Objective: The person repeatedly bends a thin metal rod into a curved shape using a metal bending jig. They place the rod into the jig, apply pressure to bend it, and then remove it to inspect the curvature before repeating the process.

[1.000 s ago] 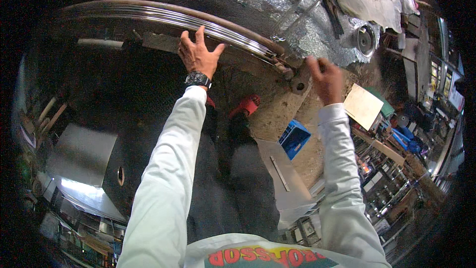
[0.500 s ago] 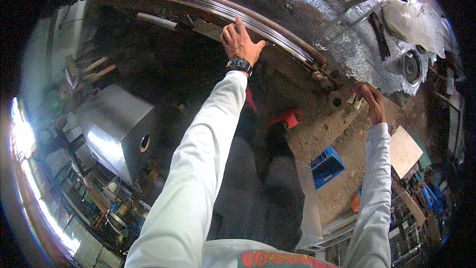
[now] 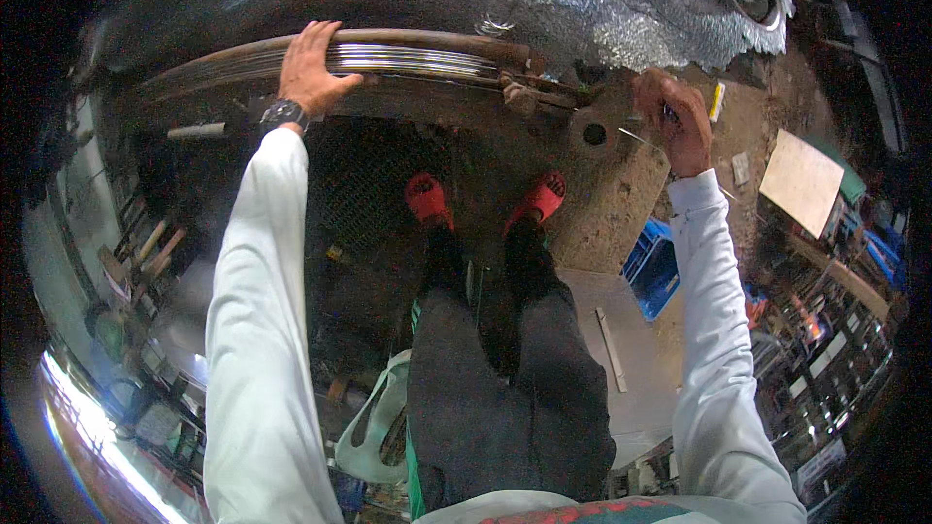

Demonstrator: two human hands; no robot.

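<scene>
Along the curved stack of steel leaf-spring plates, left hand laid flat, fingers spread over the top edge, thumb hooked toward the bright ground faces of the leaves; pressing on the stack, not closed round it. Half a second before, sat farther right and higher in view, on the same stack; now shifted toward the left end, head turned so both red shoes showed below. Black wristwatch at the wrist, pale sleeve running straight down, elbow nearly locked.

At the spring's right end, right hand curled into a loose fist, fingers bent round something small and dark; what exactly, could not tell. Thin bright rod or wire poking out leftward just below the knuckles, toward the round spring eye. Earlier held lower and farther right; now raised and drawn in close beside the eye and the rusty clamp bolt. Forearm angled up and slightly inward, sleeve cuff just under the wrist.

Outward from there: blue plastic crate on the dirt floor by the right elbow, flat metal sheet beneath it, tan board farther right.
</scene>
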